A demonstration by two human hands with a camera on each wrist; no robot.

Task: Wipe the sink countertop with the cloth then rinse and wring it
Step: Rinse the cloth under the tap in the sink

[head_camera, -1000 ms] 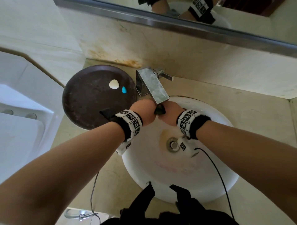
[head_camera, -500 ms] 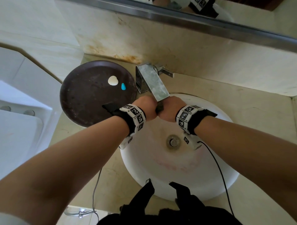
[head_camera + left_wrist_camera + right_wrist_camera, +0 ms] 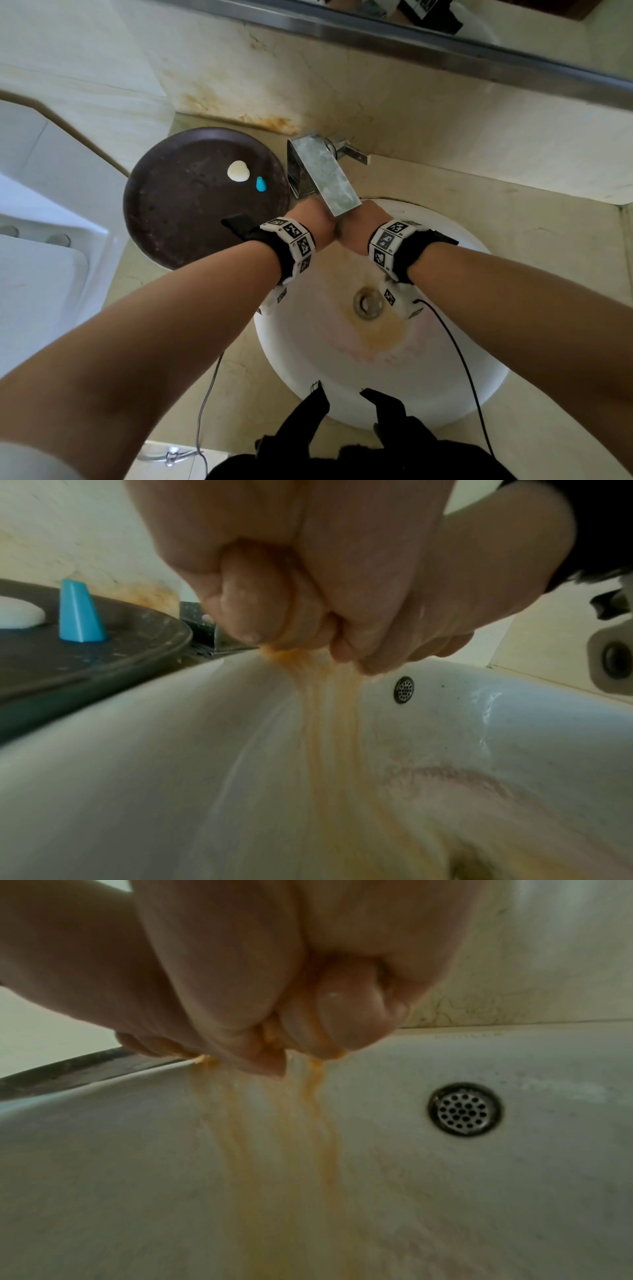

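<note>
Both fists are clenched side by side over the white basin [image 3: 445,377], just under the tip of the metal faucet [image 3: 323,174]. My left hand [image 3: 313,222] and right hand [image 3: 363,228] grip the cloth [image 3: 339,230], of which only a dark sliver shows between them. In the left wrist view, orange-brown water [image 3: 329,710] streams from under the left hand [image 3: 274,601] into the bowl. The right wrist view shows the same streams [image 3: 308,1110] dripping from the right hand [image 3: 342,1015]. The rest of the cloth is hidden inside the fists.
A round dark tray [image 3: 191,212] sits left of the faucet with a white soap piece [image 3: 238,170] and a blue cone [image 3: 261,184] on it. The drain [image 3: 368,303] lies below the hands, the overflow hole [image 3: 464,1110] in the back wall. Beige countertop [image 3: 513,212] surrounds the basin.
The hands stay pressed together under the spout, shifted slightly toward it. A wider orange stain has spread in the basin below the drain.
</note>
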